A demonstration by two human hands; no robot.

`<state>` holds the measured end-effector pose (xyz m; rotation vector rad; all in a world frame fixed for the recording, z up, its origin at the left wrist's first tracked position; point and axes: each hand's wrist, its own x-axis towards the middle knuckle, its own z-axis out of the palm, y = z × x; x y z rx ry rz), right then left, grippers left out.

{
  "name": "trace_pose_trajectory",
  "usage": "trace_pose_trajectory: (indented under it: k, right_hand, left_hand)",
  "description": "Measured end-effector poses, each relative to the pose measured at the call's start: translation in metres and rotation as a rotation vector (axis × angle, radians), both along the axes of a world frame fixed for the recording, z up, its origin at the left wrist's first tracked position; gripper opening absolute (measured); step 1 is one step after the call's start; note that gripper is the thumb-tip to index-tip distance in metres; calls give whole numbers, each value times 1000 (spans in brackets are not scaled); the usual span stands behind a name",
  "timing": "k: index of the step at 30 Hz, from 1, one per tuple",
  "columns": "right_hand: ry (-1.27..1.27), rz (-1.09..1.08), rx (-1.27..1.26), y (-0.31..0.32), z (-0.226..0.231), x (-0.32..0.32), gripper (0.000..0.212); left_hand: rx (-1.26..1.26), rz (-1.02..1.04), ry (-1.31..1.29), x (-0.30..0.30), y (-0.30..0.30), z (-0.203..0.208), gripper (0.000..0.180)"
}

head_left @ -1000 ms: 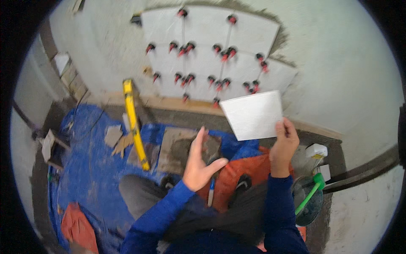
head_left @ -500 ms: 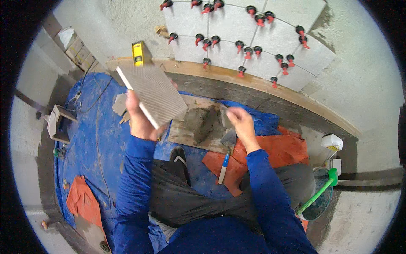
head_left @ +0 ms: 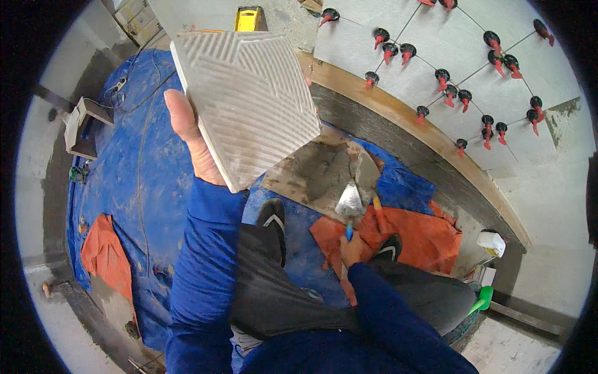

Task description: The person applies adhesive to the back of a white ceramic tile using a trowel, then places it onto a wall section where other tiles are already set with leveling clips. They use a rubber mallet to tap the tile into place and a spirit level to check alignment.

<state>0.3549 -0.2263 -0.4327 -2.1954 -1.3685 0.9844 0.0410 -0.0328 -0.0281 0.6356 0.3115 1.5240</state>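
My left hand (head_left: 190, 134) holds up a square tile (head_left: 249, 103) by its edge, thumb along the near left side. The tile's ridged face is toward me, with grooves running in more than one direction; my other left fingers are mostly hidden behind it. Low between my knees, my right hand (head_left: 351, 250) is closed on the blue-tipped handle of a trowel (head_left: 350, 201). The trowel's shiny blade points away, over the edge of a board (head_left: 283, 182) carrying grey mortar (head_left: 327, 165). A grey blade with an orange handle (head_left: 378, 215) lies beside it.
Large tiles (head_left: 423, 37) with red-and-black levelling clips cover the wall above a wooden batten (head_left: 386, 103). A yellow level (head_left: 248, 20) stands at the far left. Blue sheeting (head_left: 165, 206) and an orange cloth (head_left: 417, 237) cover the floor. A green-handled brush (head_left: 483, 299) rests at right.
My right hand has let go of a thin grey piece, come down toward me and gripped the trowel. The tile has risen and turned its ridged face more toward me. The view has shifted left.
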Motion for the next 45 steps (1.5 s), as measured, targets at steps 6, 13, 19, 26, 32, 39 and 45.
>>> trace_pose_trajectory:
  k: [6, 13, 19, 26, 32, 39, 45]
  right_hand:
    - [69, 217, 61, -36, 13, -26, 31]
    - [498, -101, -261, 51, 42, -72, 20]
    - [640, -153, -273, 79, 89, -74, 11]
    - [522, -23, -13, 74, 154, -54, 16]
    - [561, 42, 195, 65, 294, -32, 20]
    - [-95, 342, 971, 69, 416, -29, 36]
    - [-501, 565, 1057, 88, 433, -6, 44]
  left_hand:
    - [-66, -41, -106, -4, 5, 1, 128]
    - [-38, -123, -188, -12, -3, 3, 125]
    - [-77, -128, -234, -9, -8, 1, 118]
    - [-117, -111, -276, -18, 0, -16, 106]
    - [-201, -93, -277, -12, 7, -30, 97]
    - [-98, -316, -402, 37, -19, -19, 91]
    - [-79, -422, -619, 60, -26, -9, 87]
